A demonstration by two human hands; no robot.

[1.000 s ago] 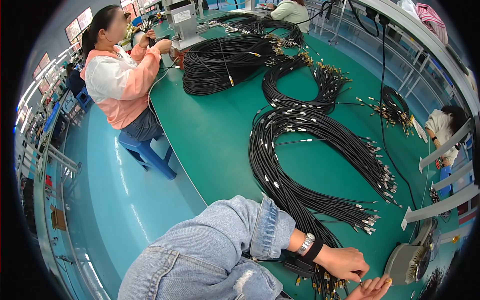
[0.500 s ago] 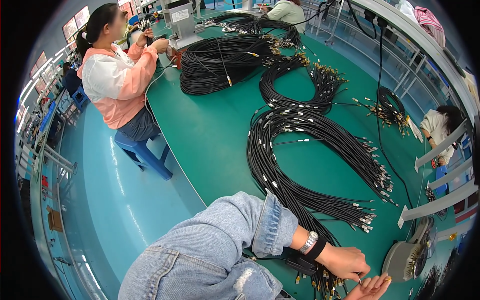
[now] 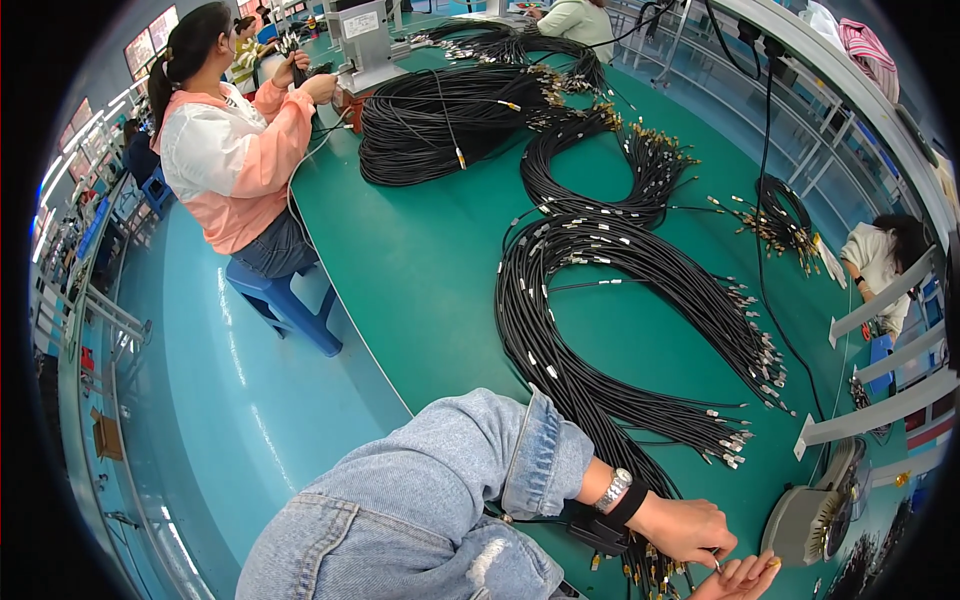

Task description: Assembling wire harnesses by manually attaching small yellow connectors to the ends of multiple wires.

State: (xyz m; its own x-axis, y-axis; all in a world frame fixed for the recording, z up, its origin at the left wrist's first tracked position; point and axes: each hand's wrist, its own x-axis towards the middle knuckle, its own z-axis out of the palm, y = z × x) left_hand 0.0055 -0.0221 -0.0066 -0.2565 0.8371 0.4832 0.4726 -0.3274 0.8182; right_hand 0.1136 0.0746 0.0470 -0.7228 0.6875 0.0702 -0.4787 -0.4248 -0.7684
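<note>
Near the lower right, my left hand [image 3: 690, 530] has its fingers bent in a pinch, with a small silvery piece [image 3: 717, 565] just showing at the fingertips. My right hand [image 3: 742, 578] meets it there, fingers curled together; what it grips, if anything, is hidden. A watch [image 3: 618, 486] and a black strap circle my left wrist, and a dark box [image 3: 597, 530] sits beside the strap. Under and behind my left hand lie black cable ends with brass-coloured connectors [image 3: 645, 572]. A large curved bundle of black cables [image 3: 540, 320] with white labels stretches away from my forearm.
A grey rounded machine with bristles [image 3: 805, 520] stands right of my hands. More cable coils [image 3: 440, 130] lie farther back on the green table [image 3: 420, 260]. A hanging black cord [image 3: 762, 240] and metal frame legs [image 3: 875, 412] border the right side. Co-workers sit around the table.
The whole view has shifted very slightly. My hands stay together in almost the same pose, and the co-worker at the left has moved their hands a little.
</note>
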